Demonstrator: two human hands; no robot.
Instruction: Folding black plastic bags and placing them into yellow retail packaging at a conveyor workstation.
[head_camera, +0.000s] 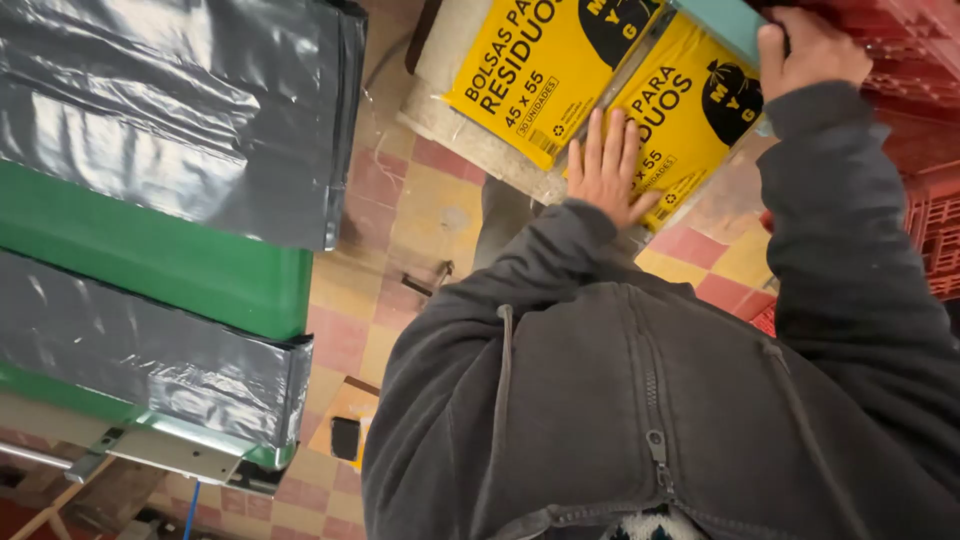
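Two yellow packs of bags with black print lie side by side on a pale slab (470, 135). One yellow pack (530, 70) is to the left and the second yellow pack (690, 110) to the right. My left hand (608, 170) rests flat on the second pack's near edge, fingers straight and close together. My right hand (810, 50) is higher up at the right, fingers curled over the edge of a teal board (722, 20) that lies across the packs. My grey hooded jacket (650, 400) fills the lower right.
A green table (170, 255) stands at the left, with grey plastic sheets (180, 110) draped over it. Red plastic crates (925, 150) are stacked at the right. The floor is red and yellow tile (425, 200), with a small cardboard piece (345, 425) lying on it.
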